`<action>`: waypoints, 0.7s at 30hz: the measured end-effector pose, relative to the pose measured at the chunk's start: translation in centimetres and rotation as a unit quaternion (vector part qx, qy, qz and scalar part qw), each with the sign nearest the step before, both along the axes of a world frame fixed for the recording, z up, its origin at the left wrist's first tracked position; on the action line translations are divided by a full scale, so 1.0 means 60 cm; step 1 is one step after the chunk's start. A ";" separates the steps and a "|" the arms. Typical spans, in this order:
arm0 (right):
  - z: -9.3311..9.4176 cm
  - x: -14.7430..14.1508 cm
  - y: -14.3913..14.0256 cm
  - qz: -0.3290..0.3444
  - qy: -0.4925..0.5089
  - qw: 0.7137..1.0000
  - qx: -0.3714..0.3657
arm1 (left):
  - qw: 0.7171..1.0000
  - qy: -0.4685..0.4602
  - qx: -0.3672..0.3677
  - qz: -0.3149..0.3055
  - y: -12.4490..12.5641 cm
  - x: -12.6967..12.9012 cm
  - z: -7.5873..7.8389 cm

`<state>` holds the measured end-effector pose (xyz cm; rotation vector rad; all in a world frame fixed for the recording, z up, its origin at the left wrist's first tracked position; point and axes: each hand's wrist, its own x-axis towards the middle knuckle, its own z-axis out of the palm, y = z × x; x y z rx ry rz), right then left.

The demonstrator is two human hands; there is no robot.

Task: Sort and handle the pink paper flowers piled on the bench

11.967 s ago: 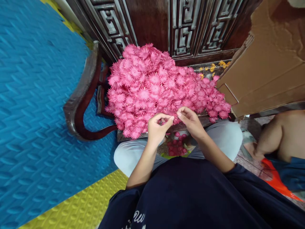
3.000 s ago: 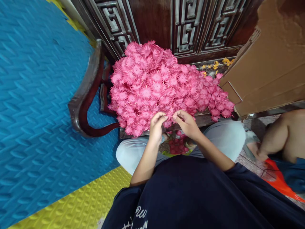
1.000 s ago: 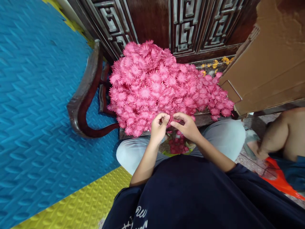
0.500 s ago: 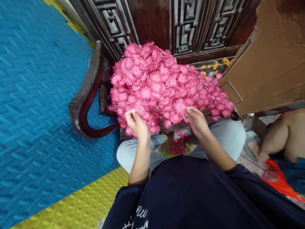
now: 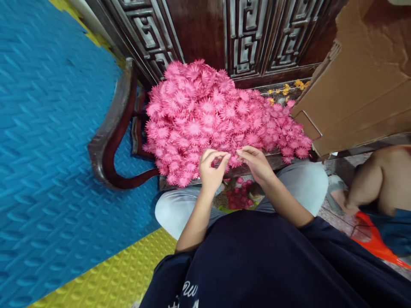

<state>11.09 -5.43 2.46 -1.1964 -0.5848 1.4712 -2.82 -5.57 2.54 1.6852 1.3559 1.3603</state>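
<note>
Both hands are meeting at the near edge of the flower pile (image 5: 221, 119), which is lying heaped on the dark wooden seat (image 5: 111, 132). Left hand (image 5: 212, 169) is curling, thumb and fingers pinching a pink flower (image 5: 221, 161) just off the pile's edge. Right hand (image 5: 257, 162) is pinching at the same spot, its fingertips almost touching the left's; what it grips I cannot tell. More pink flowers (image 5: 239, 197) are lying below between the knees. A cardboard box (image 5: 356, 85) is standing right of the pile.
</note>
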 end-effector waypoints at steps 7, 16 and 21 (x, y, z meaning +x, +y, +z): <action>0.005 -0.005 -0.008 0.052 0.035 0.998 0.006 | 0.998 -0.014 -0.050 -0.032 0.009 -0.002 0.010; 0.007 0.002 -0.013 0.128 0.108 0.985 -0.046 | 0.994 0.082 -0.051 -0.060 0.000 -0.012 0.022; 0.005 0.008 -0.012 0.134 0.088 0.986 -0.041 | 0.991 0.096 -0.066 -0.059 -0.001 -0.011 0.029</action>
